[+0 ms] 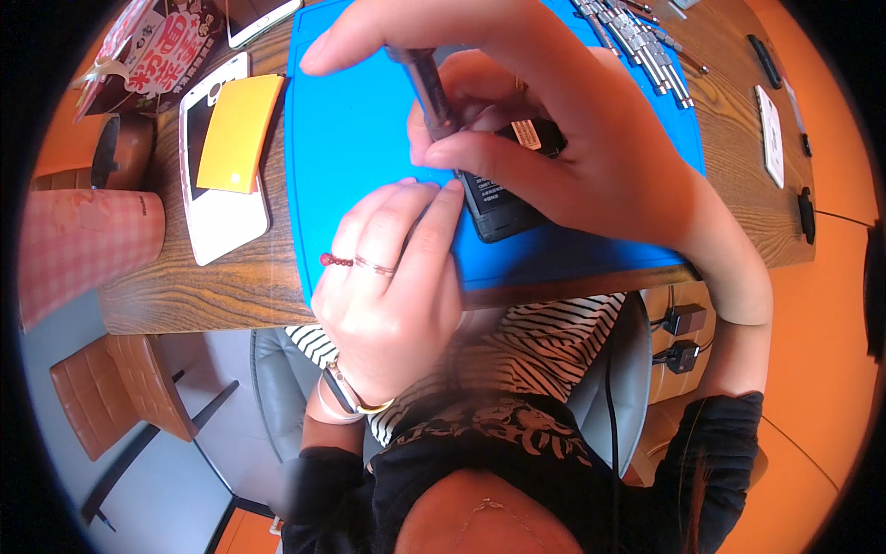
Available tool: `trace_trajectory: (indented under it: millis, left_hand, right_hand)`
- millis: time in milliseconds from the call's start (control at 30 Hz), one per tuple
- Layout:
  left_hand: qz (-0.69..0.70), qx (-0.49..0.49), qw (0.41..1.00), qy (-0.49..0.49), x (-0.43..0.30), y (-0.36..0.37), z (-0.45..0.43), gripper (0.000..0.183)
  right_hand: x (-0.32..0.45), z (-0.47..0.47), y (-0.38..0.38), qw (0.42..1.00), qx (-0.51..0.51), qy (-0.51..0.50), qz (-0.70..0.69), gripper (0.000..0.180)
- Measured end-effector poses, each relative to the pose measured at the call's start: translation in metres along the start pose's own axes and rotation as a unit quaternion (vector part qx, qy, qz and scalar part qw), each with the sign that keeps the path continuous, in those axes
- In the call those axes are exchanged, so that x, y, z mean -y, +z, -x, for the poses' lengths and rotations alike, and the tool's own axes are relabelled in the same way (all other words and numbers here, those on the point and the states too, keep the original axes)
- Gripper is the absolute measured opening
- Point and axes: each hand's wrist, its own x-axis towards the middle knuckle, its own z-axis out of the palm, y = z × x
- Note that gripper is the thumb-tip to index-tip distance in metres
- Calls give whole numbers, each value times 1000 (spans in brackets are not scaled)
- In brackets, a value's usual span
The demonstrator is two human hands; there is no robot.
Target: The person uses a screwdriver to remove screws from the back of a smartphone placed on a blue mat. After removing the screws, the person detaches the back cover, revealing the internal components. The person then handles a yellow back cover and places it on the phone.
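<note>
A blue mat lies before me on the wooden table. On it is a dark mobile phone with its back cover off, showing printed labels inside. My right hand arches over the phone and hides much of it. Its thumb and fingers grip a metallic screwdriver, which slants down to the phone's left edge; the tip is hidden. Beside that edge, my left hand rests palm down on the mat. Its index fingertip meets the phone's edge, and the left thumb is out of sight.
Several metal-handled screwdrivers lie at the mat's back right. Leftward are a white phone under a yellow flat packet, a pink checked cup and a printed bag. Another white device lies far right.
</note>
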Motion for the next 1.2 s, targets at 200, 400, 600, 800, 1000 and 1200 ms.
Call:
trace_trajectory:
  millis: [200, 400, 600, 800, 1000, 1200]
  left_hand:
    - [11, -7, 1000, -3, 0, 0, 1, 30]
    - [95, 27, 994, -41, 1, -18, -6, 34]
    - [71, 53, 995, -39, 26, -69, -40, 26]
    - [-128, 78, 988, 41, 79, -53, -103, 40]
    - [-237, 172, 952, 91, 112, -17, -149, 60]
    - [-346, 80, 916, 187, 134, 19, -179, 50]
  right_hand:
    - [-1, 8, 14, 986, -95, -74, 111, 60]
    - [12, 11, 6, 995, -58, -43, 71, 52]
    - [19, 15, 8, 989, -57, 13, 138, 55]
    - [23, 17, 13, 982, -12, 90, 168, 54]
    - [35, 20, 6, 991, 8, 115, 71, 50]
    - [33, 20, 7, 996, -8, 70, 52, 48]
